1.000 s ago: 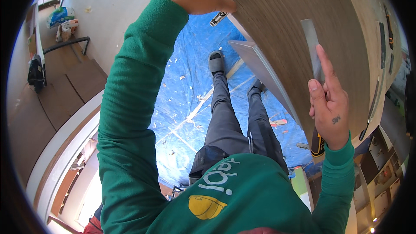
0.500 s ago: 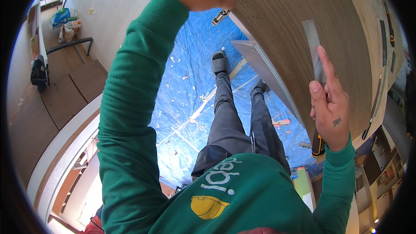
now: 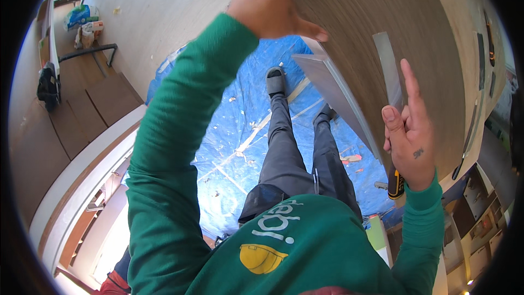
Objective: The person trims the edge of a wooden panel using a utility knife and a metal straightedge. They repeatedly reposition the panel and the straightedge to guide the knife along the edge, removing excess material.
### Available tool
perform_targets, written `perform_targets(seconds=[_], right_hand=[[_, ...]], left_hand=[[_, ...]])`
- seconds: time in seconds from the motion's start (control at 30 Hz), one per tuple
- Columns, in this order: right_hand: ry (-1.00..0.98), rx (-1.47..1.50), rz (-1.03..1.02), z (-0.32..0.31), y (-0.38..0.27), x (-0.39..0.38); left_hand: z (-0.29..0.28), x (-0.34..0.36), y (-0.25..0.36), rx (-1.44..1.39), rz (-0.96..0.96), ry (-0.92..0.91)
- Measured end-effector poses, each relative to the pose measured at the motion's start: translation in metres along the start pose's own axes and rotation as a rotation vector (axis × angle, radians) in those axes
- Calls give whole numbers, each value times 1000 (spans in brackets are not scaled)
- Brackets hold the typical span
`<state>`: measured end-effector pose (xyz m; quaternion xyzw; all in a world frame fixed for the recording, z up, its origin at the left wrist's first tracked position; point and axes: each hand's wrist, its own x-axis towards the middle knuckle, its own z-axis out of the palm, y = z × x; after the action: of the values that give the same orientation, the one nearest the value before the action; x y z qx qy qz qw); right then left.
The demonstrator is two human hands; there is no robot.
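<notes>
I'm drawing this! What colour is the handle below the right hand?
The handle is black and yellow, clearest in the head view.

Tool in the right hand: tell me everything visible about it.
The tool has a flat, narrow, grey, metal-looking blade and a black-and-yellow handle. The right hand grips it, hiding its middle, index finger extended beside the blade. The blade points forward over the wood-grain panel; whether it touches can't be told.
</notes>
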<state>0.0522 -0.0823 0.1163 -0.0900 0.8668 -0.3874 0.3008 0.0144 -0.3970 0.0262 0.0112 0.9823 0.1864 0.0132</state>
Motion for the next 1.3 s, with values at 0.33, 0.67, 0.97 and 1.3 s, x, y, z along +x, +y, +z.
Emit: perform_targets(seconds=[0.33,0.67,0.97,1.3], right_hand=[[-200,-171,-117,26,-29,48],[-274,-433,-422,61,-39,87],[-239,-466,-429,73,-43,92],[-229,-476,-442,74,-47,96]], left_hand=[[73,-92,59,-1493,-372,318],[95,-71,68,-1646,-549,422],[100,-63,59,-1611,-535,466],[94,-59,55,-1609,-559,435]])
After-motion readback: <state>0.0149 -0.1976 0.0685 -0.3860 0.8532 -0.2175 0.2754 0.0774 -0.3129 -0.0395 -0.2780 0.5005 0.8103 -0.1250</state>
